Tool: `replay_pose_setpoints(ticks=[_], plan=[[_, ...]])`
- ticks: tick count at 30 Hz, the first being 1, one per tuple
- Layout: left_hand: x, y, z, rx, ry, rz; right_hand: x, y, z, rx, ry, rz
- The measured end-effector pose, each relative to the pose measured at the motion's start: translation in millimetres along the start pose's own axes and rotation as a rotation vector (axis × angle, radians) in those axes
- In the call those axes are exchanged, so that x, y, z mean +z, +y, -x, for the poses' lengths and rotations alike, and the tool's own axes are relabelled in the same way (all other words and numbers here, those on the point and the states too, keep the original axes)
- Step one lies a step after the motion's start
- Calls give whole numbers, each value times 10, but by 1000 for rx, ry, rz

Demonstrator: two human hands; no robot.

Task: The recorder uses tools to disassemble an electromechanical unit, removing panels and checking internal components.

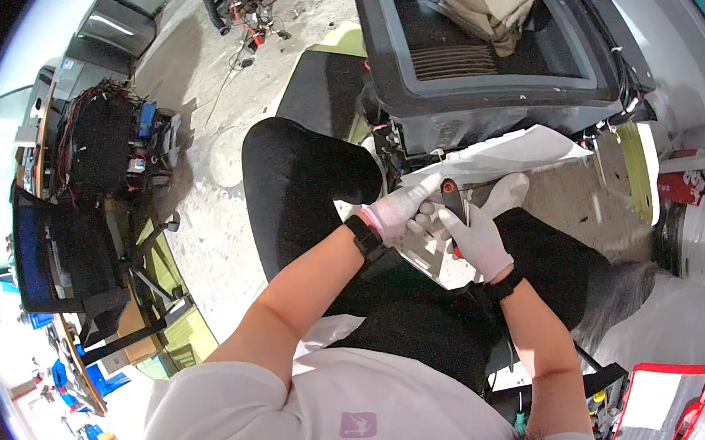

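Observation:
My right hand (480,240), in a white glove, is closed around a black-and-red hand tool (452,197). The tool's dark head, with a round red spot, points up and away; its exact kind is unclear. Close by on the left, my left hand (399,212), also gloved in white, has its fingers drawn together near the tool, and whatever is in them is too small to make out. Both hands are over my lap, just short of a large grey machine housing (481,123) with a dark window. A white sheet (506,155) hangs along its near side.
A beige cloth (492,11) shows in the housing's window. Black cables (600,27) run down its right side. Left stands a chair (69,252) beside a wire-covered black unit (100,144). Lower right are a red-edged case (664,402) and a red box (686,182).

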State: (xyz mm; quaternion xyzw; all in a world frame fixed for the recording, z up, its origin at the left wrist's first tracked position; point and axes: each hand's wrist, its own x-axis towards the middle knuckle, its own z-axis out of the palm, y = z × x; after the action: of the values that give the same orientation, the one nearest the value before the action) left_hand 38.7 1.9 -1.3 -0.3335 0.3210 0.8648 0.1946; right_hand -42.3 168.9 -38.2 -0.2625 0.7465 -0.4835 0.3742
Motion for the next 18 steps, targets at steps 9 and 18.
replay_pose_setpoints(ticks=[9,18], plan=[[-72,-60,-103,188,-29,-351,-111,-280,22,392,-121,-316],[-78,-37,-99,71,-101,-114,-118,-362,29,46,-83,38]])
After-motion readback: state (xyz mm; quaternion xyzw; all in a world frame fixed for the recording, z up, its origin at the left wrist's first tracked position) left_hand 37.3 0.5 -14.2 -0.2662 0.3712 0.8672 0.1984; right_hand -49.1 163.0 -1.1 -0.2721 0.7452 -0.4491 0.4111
